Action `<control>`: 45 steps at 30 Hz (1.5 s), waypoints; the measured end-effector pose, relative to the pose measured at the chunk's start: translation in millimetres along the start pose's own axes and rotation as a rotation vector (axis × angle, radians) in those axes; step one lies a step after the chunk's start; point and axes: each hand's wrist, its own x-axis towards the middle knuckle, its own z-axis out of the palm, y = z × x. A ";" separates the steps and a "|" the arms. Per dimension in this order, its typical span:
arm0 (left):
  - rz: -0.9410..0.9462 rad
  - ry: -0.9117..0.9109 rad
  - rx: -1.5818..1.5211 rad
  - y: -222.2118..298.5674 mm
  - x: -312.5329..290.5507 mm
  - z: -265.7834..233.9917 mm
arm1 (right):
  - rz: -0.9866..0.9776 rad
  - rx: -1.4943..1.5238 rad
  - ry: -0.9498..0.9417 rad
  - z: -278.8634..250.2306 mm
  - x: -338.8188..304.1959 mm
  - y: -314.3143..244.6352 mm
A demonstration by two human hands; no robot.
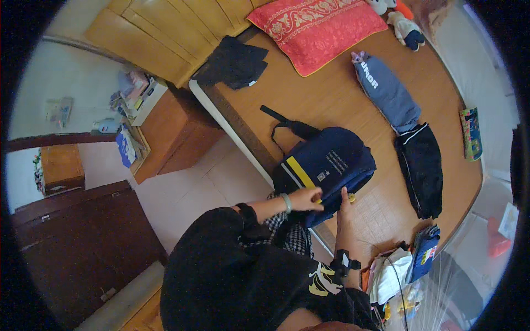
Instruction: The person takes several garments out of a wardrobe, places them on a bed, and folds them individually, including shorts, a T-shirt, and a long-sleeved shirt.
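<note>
A navy backpack (345, 157) with a yellow and a white stripe lies on the brown bed surface in front of me, its black strap stretched toward the far left. My left hand (307, 199), with a pale bangle on the wrist, is at the bag's near edge by the end of the yellow stripe. Its fingers are curled together; what they pinch, if anything, is hidden. My right hand (346, 207) is at the bag's near right side, thumb raised along it. Its other fingers are mostly hidden. A small yellow thing (352, 197) shows beside that thumb.
Folded grey clothing (389, 94) and folded black clothing (422, 171) lie right of the bag. Farther off are a red pillow (320, 33), dark cloth (237, 62) and a plush toy (406, 30). Stacked clothes (389, 273) sit at near right; a patterned pouch (471, 134) lies at the right edge.
</note>
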 end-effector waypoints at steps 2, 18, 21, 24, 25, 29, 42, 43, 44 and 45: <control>-0.001 0.220 -0.097 1.5 -1.7 -25.0 | -0.052 -0.066 -0.009 -5.8 -10.1 -9.3; 0.123 0.200 -0.481 109.1 -46.9 -82.3 | -0.447 -0.280 -0.444 -99.7 -77.4 -145.3; 0.254 0.416 -0.515 104.2 -52.1 -73.9 | -0.600 -0.326 -0.275 -85.2 -73.8 -139.4; 0.312 0.621 -0.496 84.5 -53.2 -104.5 | -0.653 -0.278 -0.124 -79.1 -67.4 -127.9; 0.284 0.732 -0.454 86.9 -56.9 -116.4 | -0.585 -0.258 -0.086 -78.3 -68.8 -127.1; 0.358 1.089 -0.316 69.7 -69.9 -198.9 | -0.421 -0.312 -0.115 -62.5 -73.9 -117.4; 0.305 1.507 -0.011 47.9 -56.1 -449.8 | -0.150 -0.335 0.026 11.9 -74.0 -85.4; 0.313 1.473 -0.067 40.7 -56.3 -464.2 | -0.139 -0.336 0.040 11.6 -76.6 -83.7; 0.290 1.498 0.133 17.1 -51.7 -483.5 | -0.128 -0.355 0.061 10.8 -79.3 -82.2; 0.193 1.469 0.200 -16.8 -49.3 -506.9 | -0.120 -0.373 0.075 10.4 -83.1 -80.7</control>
